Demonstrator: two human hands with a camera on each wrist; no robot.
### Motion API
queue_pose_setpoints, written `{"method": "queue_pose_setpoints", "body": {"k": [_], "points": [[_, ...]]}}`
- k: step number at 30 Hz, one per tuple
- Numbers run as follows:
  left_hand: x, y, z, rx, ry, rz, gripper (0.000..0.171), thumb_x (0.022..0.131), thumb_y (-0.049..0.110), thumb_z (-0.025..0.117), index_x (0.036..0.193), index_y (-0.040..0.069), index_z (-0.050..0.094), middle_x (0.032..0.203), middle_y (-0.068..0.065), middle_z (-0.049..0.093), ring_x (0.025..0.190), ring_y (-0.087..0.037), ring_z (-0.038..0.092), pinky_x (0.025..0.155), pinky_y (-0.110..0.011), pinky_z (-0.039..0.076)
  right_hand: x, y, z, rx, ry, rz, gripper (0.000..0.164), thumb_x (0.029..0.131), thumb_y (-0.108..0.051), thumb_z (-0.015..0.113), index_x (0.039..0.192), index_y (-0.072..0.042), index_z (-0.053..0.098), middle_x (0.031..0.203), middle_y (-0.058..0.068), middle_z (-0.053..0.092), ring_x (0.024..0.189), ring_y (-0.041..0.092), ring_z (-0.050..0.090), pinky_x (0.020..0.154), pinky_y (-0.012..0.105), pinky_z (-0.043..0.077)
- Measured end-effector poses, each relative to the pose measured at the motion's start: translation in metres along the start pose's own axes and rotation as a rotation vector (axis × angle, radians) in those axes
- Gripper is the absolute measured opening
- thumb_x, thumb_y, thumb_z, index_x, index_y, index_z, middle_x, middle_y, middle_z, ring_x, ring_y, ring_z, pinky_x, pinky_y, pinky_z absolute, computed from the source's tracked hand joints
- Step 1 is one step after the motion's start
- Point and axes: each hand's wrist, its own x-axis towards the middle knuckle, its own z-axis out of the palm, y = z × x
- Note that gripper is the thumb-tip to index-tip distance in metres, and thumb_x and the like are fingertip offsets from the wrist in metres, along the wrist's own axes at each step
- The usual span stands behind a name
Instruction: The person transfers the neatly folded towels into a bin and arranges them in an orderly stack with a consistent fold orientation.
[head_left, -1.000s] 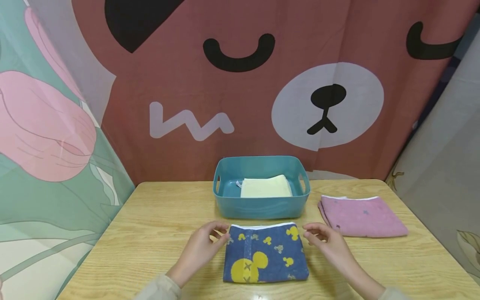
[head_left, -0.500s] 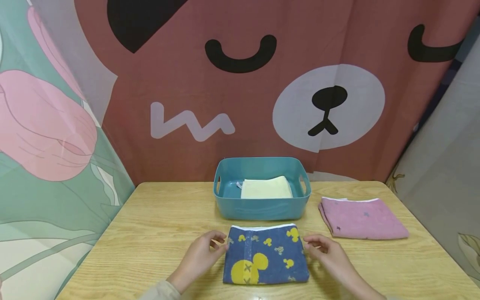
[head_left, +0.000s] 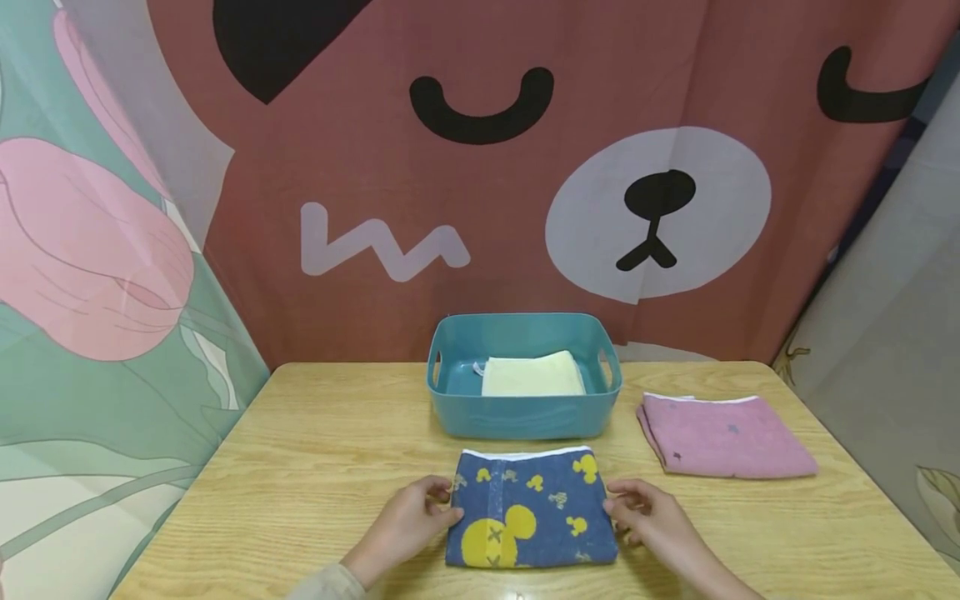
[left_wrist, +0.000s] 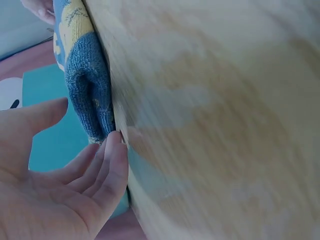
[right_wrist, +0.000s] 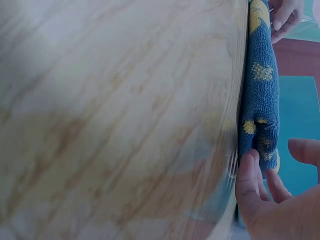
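A folded blue towel point(head_left: 558, 525) with yellow mouse-head prints lies flat on the table, its white edge at the far side. At its left side is my left hand point(head_left: 408, 521); in the left wrist view the fingers point(left_wrist: 107, 172) are nearly straight at the towel's lower side edge, the thumb held apart. My right hand point(head_left: 652, 517) is at the opposite side. The right wrist view has its fingertips point(right_wrist: 246, 167) touching the folded side edge, thumb spread away from the cloth. Neither hand pinches the towel.
Behind the blue towel stands a teal basket point(head_left: 525, 418) with handle holes, holding a folded pale yellow towel point(head_left: 532, 377). A folded pink towel point(head_left: 731, 442) lies to the right on the wooden table point(head_left: 322, 433). A printed bear curtain point(head_left: 480, 192) hangs behind.
Both hands have slid a little toward the near side along the towel's sides, and their fingers have come in closer to its edges. The towel stays in place.
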Motion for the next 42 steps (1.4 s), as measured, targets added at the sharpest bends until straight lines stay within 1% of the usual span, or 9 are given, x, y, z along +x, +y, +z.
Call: {"method": "queue_pose_setpoints", "body": {"k": [6, 13, 19, 22, 28, 32, 35, 39, 42], "points": [[0.004, -0.001, 0.002, -0.011, -0.014, -0.039, 0.053, 0.079, 0.026, 0.074, 0.118, -0.005, 0.056, 0.095, -0.005, 0.062, 0.072, -0.012, 0.054, 0.057, -0.025, 0.046, 0.001, 0.002, 0.000, -0.029, -0.034, 0.016, 0.045, 0.086, -0.015, 0.065, 0.118, 0.013, 0.050, 0.087, 0.009, 0.062, 0.069, 0.020, 0.059, 0.056, 0.034, 0.053], [0.007, -0.001, 0.004, -0.028, -0.026, -0.090, 0.059, 0.076, 0.026, 0.076, 0.120, -0.007, 0.054, 0.095, -0.005, 0.062, 0.076, -0.014, 0.056, 0.063, -0.030, 0.049, 0.002, 0.002, -0.001, -0.052, -0.056, 0.028, 0.052, 0.086, -0.017, 0.066, 0.120, 0.016, 0.047, 0.091, 0.012, 0.064, 0.070, 0.021, 0.060, 0.057, 0.034, 0.053], [0.008, 0.001, 0.005, -0.016, -0.024, -0.075, 0.062, 0.072, 0.022, 0.079, 0.119, -0.010, 0.053, 0.090, -0.004, 0.062, 0.077, -0.014, 0.056, 0.067, -0.032, 0.049, 0.004, -0.001, 0.003, -0.075, -0.068, 0.075, 0.059, 0.082, -0.018, 0.070, 0.122, 0.019, 0.046, 0.089, 0.011, 0.065, 0.071, 0.019, 0.061, 0.058, 0.035, 0.053], [0.009, 0.002, 0.006, -0.022, -0.024, -0.060, 0.060, 0.071, 0.018, 0.080, 0.117, -0.012, 0.055, 0.087, -0.004, 0.061, 0.075, -0.014, 0.055, 0.066, -0.031, 0.048, 0.005, -0.002, 0.006, -0.084, -0.061, 0.094, 0.062, 0.080, -0.016, 0.072, 0.123, 0.020, 0.044, 0.088, 0.011, 0.065, 0.070, 0.019, 0.061, 0.058, 0.035, 0.053], [0.012, 0.004, 0.007, -0.037, -0.047, -0.101, 0.051, 0.071, 0.013, 0.080, 0.111, -0.009, 0.058, 0.084, -0.003, 0.058, 0.075, -0.015, 0.054, 0.065, -0.030, 0.047, 0.006, -0.003, 0.006, -0.098, -0.118, 0.062, 0.062, 0.081, -0.020, 0.072, 0.121, 0.021, 0.047, 0.099, 0.022, 0.064, 0.069, 0.019, 0.062, 0.058, 0.035, 0.053], [0.013, 0.005, 0.007, -0.052, -0.053, -0.110, 0.045, 0.072, 0.013, 0.079, 0.107, -0.007, 0.059, 0.087, -0.005, 0.059, 0.077, -0.016, 0.054, 0.065, -0.031, 0.048, 0.007, -0.003, 0.007, -0.112, -0.146, 0.025, 0.057, 0.081, -0.022, 0.072, 0.116, 0.019, 0.052, 0.092, 0.014, 0.065, 0.070, 0.017, 0.061, 0.056, 0.034, 0.052], [0.013, 0.005, 0.009, -0.067, -0.047, -0.110, 0.044, 0.073, 0.015, 0.079, 0.106, -0.007, 0.059, 0.085, -0.005, 0.057, 0.075, -0.017, 0.053, 0.063, -0.030, 0.047, 0.008, -0.002, 0.009, -0.126, -0.120, 0.029, 0.053, 0.080, -0.020, 0.074, 0.114, 0.016, 0.055, 0.088, 0.008, 0.062, 0.071, 0.017, 0.058, 0.055, 0.033, 0.052], [0.013, 0.005, 0.010, -0.075, -0.040, -0.106, 0.044, 0.074, 0.016, 0.078, 0.107, -0.007, 0.059, 0.081, -0.004, 0.054, 0.071, -0.016, 0.050, 0.060, -0.028, 0.044, 0.009, -0.002, 0.013, -0.128, -0.063, 0.051, 0.048, 0.077, -0.013, 0.075, 0.112, 0.015, 0.056, 0.087, 0.009, 0.058, 0.072, 0.017, 0.056, 0.055, 0.033, 0.052], [0.013, 0.005, 0.009, -0.078, -0.042, -0.104, 0.044, 0.074, 0.015, 0.078, 0.107, -0.006, 0.059, 0.080, -0.004, 0.053, 0.070, -0.016, 0.048, 0.059, -0.028, 0.043, 0.009, -0.003, 0.014, -0.112, -0.050, 0.051, 0.047, 0.077, -0.009, 0.074, 0.111, 0.016, 0.056, 0.087, 0.010, 0.056, 0.071, 0.017, 0.055, 0.056, 0.033, 0.053]]}}
